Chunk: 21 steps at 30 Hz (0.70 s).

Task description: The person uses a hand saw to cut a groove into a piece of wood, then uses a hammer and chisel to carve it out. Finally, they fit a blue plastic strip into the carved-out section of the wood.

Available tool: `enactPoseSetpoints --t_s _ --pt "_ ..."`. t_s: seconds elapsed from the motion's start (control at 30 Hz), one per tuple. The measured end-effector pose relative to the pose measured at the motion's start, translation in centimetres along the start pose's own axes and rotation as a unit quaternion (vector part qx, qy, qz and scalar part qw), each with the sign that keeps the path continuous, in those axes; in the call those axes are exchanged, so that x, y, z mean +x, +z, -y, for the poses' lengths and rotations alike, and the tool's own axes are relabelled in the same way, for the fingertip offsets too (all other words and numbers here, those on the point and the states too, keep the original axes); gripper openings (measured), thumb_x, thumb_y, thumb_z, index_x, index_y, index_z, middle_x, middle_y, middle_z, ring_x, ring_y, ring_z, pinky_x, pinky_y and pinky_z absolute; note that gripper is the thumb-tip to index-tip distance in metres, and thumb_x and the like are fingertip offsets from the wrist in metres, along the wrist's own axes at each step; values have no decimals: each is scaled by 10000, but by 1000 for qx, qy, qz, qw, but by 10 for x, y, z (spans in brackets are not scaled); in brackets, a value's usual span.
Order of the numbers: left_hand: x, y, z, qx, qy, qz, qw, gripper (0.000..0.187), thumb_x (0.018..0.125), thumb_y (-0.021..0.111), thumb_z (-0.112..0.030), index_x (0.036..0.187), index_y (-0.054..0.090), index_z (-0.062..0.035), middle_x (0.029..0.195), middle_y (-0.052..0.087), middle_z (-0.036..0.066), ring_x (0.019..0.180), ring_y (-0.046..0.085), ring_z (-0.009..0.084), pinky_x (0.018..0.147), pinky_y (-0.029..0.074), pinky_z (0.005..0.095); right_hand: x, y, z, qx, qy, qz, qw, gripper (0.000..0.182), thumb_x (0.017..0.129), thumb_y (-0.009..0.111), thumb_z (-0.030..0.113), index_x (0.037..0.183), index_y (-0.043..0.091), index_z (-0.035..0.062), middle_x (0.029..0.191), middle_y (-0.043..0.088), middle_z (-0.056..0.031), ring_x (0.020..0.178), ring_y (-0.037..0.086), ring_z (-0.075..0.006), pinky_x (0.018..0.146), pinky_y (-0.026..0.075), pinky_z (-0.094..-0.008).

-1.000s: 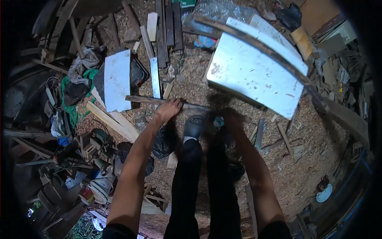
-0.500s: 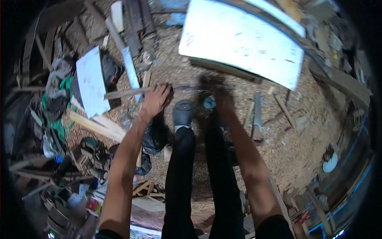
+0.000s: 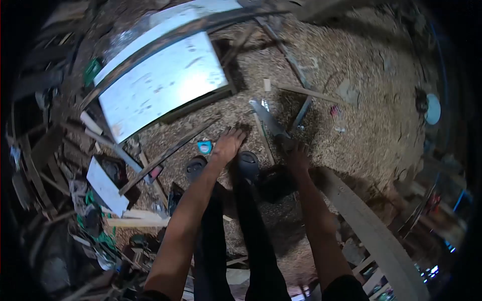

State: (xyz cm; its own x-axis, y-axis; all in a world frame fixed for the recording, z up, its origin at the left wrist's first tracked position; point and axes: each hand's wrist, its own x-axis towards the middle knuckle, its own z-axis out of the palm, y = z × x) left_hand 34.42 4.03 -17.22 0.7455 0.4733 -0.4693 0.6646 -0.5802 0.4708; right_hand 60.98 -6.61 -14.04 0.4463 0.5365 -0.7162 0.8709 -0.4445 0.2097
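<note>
Person standing on the sawdust floor (image 3: 371,125), bent forward, both arms down past two dark sandals (image 3: 248,164). The step in hand looks like picking up a saw: right hand (image 3: 299,156) is at the handle end of the handsaw (image 3: 271,123), fingers curled at the handle, but the frame is blurred, so I cannot tell if the grip is closed. Left hand (image 3: 228,144) is spread, fingers apart, palm down, near the lower end of a long thin stick (image 3: 170,153) that runs up-left across the floor; it looks to be touching or just above the floor, holding nothing clearly. Blue tape measure (image 3: 204,147) lies just left of that hand. Next move, judged: seat the right grip on the saw handle, lift the blade clear of the scrap strips around it, and steady the stick with the left. Further out, a big white board (image 3: 165,83) lies flat, dark slat across its top edge. A wide plank (image 3: 371,231) runs off lower right.
</note>
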Motion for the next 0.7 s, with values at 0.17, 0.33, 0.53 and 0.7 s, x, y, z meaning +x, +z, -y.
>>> enactPoseSetpoints --t_s 0.17,0.33,0.53,0.7 --pt "119 17 -12 143 74 -43 986 654 860 530 -116 1473 303 -102 1509 367 89 1401 333 281 1178 236 430 46 49 -31 -43 -13 -53 998 1059 741 724 563 1500 199 43 1555 225 -196 1437 237 -353 1035 304 -676" --pt "174 23 -27 253 68 80 962 582 962 405 -205 1512 233 -127 1573 257 74 1448 244 269 1211 165 408 69 54 -27 -5 9 11 1000 1149 700 762 574 1514 144 50 1561 198 -193 1448 206 -341 1052 281 -688" --pt "169 40 -2 271 175 -8 946 476 899 493 -148 1371 465 -95 1368 482 123 1316 426 302 1166 268 408 65 71 -36 -27 -47 1 998 1070 695 774 541 1474 215 65 1504 276 -219 1386 299 -384 1025 324 -656" --pt "106 -15 -19 175 191 131 957 379 798 683 -230 1165 642 -145 1115 641 98 1152 566 283 975 477 449 -40 30 -75 128 -147 81 977 986 734 707 576 1457 293 49 1527 250 -253 1387 291 -447 1065 283 -651"
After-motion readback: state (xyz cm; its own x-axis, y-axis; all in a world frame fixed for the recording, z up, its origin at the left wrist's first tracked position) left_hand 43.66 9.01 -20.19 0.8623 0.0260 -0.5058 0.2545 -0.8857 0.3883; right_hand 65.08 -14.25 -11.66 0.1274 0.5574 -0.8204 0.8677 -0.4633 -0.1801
